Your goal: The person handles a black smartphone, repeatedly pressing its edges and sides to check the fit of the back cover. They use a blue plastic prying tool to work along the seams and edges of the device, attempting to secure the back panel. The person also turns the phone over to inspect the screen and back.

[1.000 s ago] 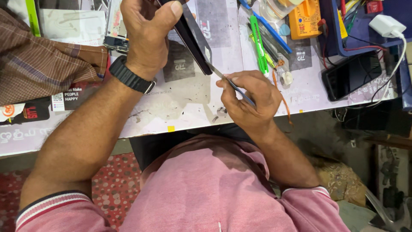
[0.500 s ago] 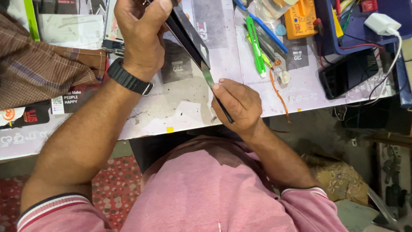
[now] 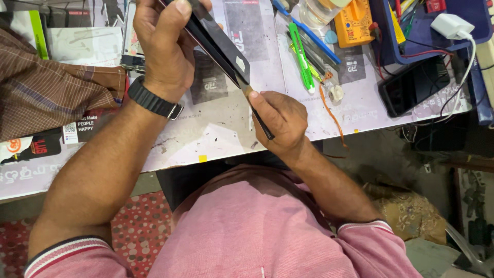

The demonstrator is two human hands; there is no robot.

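**Phone held on edge, thin tool at its lower corner**

Head view: your left hand, in the upper left of the frame, is clamped around a dark phone, thumb pressed against its upper end and fingers wrapped behind it. The phone stands tilted on edge, running from the top centre down towards the middle of the frame. A black wristwatch sits on that wrist.

Your right hand, just below the phone's lower corner, pinches a thin dark-handled prying tool between thumb and fingers. The tool's pale tip meets the phone's lower corner; its dark shaft slants down across your fingers.

Both hands hover above a pale work mat on the bench. Towards the upper right of the frame lie a green-handled tool, a blue tool just beside it, and an orange multimeter. Further right, a second dark phone rests flat beside a blue tray carrying a white charger. A brown checked cloth lies at the left edge. Your pink shirt fills the lower part of the frame.
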